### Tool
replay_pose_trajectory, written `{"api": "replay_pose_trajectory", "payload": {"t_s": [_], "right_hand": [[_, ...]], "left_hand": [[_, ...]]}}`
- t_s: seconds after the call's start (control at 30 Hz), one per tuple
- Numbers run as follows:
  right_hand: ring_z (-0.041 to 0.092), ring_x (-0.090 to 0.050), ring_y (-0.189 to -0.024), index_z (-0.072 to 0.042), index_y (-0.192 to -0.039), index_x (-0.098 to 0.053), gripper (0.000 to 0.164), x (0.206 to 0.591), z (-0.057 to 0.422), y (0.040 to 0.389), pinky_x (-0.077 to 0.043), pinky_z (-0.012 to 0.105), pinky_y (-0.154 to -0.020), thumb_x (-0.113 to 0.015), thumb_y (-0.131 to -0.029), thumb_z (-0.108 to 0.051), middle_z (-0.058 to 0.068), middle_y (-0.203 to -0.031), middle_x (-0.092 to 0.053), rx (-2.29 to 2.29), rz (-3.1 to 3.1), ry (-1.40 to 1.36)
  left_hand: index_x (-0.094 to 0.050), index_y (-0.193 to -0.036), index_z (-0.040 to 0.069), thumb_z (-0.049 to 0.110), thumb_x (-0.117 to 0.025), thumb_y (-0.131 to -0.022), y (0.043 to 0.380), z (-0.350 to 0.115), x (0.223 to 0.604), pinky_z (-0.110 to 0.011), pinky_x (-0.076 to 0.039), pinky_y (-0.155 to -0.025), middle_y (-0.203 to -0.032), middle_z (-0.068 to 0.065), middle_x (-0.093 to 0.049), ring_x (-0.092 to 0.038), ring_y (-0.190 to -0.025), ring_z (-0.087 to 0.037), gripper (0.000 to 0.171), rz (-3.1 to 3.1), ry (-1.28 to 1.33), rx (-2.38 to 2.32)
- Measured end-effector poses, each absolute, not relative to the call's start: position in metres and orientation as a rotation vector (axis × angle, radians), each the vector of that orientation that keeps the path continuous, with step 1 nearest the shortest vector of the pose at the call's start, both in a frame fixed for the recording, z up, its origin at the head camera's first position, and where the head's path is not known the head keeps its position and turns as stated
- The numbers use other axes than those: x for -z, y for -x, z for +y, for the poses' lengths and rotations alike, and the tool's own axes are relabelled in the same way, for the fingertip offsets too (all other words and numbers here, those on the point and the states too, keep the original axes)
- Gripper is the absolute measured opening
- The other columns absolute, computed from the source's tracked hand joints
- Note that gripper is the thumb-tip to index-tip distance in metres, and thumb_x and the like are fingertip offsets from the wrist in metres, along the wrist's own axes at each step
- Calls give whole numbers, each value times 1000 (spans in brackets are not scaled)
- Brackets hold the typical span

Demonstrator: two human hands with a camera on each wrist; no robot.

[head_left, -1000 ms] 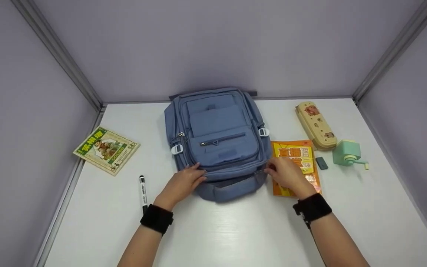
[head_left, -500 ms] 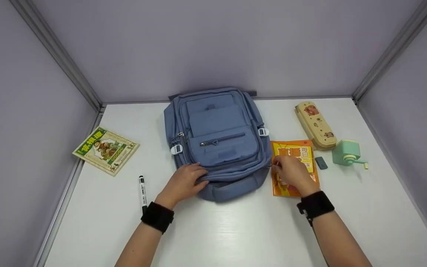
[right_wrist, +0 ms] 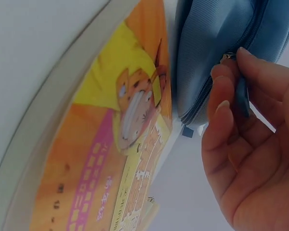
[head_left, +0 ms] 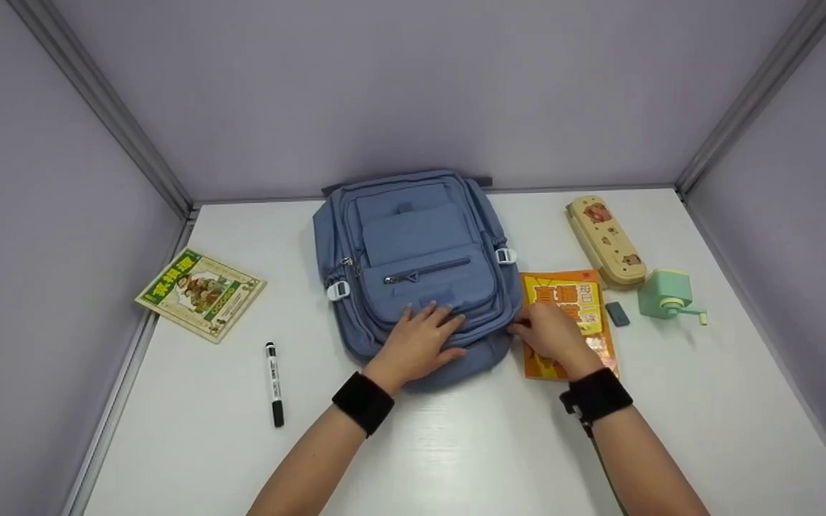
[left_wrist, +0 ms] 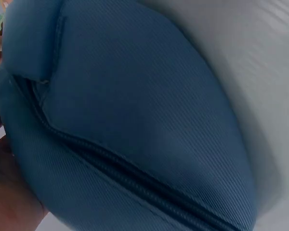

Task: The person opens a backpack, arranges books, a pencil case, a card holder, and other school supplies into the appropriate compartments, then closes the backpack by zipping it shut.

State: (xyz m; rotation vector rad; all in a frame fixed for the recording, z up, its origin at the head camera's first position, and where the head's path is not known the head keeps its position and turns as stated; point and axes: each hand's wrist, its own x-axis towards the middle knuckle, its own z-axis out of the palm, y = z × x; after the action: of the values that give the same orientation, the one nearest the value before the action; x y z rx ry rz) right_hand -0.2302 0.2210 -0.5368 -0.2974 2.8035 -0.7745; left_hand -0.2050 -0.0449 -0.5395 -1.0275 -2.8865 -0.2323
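A blue backpack (head_left: pixel 413 233) lies on the white table, its front pocket facing up. My left hand (head_left: pixel 416 347) rests on its lower front, fingers spread and fairly straight. At the bag's lower right corner, my right hand (head_left: pixel 553 333) pinches a zipper pull (right_wrist: pixel 242 96) between thumb and fingers, as the right wrist view shows. The zipper (left_wrist: pixel 130 178) runs along the bag's end in the left wrist view. Beneath the right hand lies an orange and yellow book (head_left: pixel 589 297), partly covered by that hand.
Green-covered books (head_left: pixel 201 294) lie at the left, with a black and white marker (head_left: pixel 274 383) nearer the front. To the right are a yellow pencil case (head_left: pixel 606 244), a dark eraser (head_left: pixel 617 314) and a green crank pencil sharpener (head_left: pixel 665 294). Walls enclose the table's back and sides.
My left hand has shifted right, from the bag's lower left edge onto its lower front. The right hand moved slightly right, then back left, staying at the bag's lower right corner.
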Motion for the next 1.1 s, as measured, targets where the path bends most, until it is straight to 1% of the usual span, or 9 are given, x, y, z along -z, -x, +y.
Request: {"api": "replay_pose_trajectory", "payload": {"t_s": [0.13,0.27,0.4,0.47,0.57,0.73,0.83,1.0,1.1], "right_hand": [[21,-57,-76,-10,-94,-75,10,536,222,230,-44,35,-70,-70,-93,-18,3,-84,-63,771,2797,251],[23,-57,-76,-9,-92,-77,13,536,226,232,-44,35,-67,-70,-93,-18,4,-83,-64,738,2830,207],[24,-59,-77,-8,-92,-79,16,535,228,235,-48,38,-69,-69,-94,-20,5,-85,-68,705,2860,185],[24,-60,-80,-8,-94,-79,16,533,229,236,-50,41,-73,-68,-93,-20,5,-88,-69,694,2871,160],[24,-62,-81,-7,-93,-79,15,532,233,238,-52,44,-76,-69,-92,-19,7,-90,-71,674,2913,123],[24,-63,-76,-5,-86,-80,15,533,240,245,-52,42,-67,-72,-90,-17,8,-83,-71,672,2996,142],[24,-63,-72,-5,-85,-79,16,535,243,251,-51,41,-63,-70,-90,-17,7,-80,-71,661,3031,170],[27,-66,-74,-5,-87,-79,17,535,245,261,-52,44,-66,-68,-91,-16,11,-87,-72,585,3074,180],[29,-67,-79,-4,-90,-79,17,535,247,268,-53,47,-68,-66,-92,-16,13,-92,-72,544,3073,165]], "left_hand": [[-64,-133,21,49,-49,-101,207,-38,544,-60,-42,-97,-141,-5,-53,-49,-130,-33,45,-2875,978,202],[-69,-121,13,36,-53,-103,206,-38,545,-58,-47,-92,-134,-5,-60,-57,-122,-31,34,-2854,930,262],[-69,-112,8,29,-53,-103,206,-43,545,-54,-50,-88,-127,-5,-64,-61,-116,-29,27,-2845,890,318],[-68,-111,7,28,-53,-103,205,-45,545,-52,-51,-87,-126,-6,-65,-62,-115,-28,27,-2841,879,332],[-66,-111,5,26,-52,-104,204,-48,546,-50,-52,-87,-127,-10,-64,-63,-113,-28,27,-2828,870,340],[-64,-112,1,24,-53,-103,203,-51,549,-50,-52,-86,-125,-15,-64,-64,-110,-31,27,-2795,864,331],[-62,-117,-1,24,-52,-104,203,-52,550,-50,-53,-85,-120,-17,-66,-66,-104,-32,30,-2793,877,341],[-57,-120,-2,24,-49,-105,203,-55,550,-50,-52,-85,-107,-20,-68,-69,-90,-34,32,-2843,919,412],[-56,-118,-2,23,-48,-105,202,-56,550,-51,-51,-87,-105,-20,-68,-69,-87,-34,29,-2863,936,448]]}}
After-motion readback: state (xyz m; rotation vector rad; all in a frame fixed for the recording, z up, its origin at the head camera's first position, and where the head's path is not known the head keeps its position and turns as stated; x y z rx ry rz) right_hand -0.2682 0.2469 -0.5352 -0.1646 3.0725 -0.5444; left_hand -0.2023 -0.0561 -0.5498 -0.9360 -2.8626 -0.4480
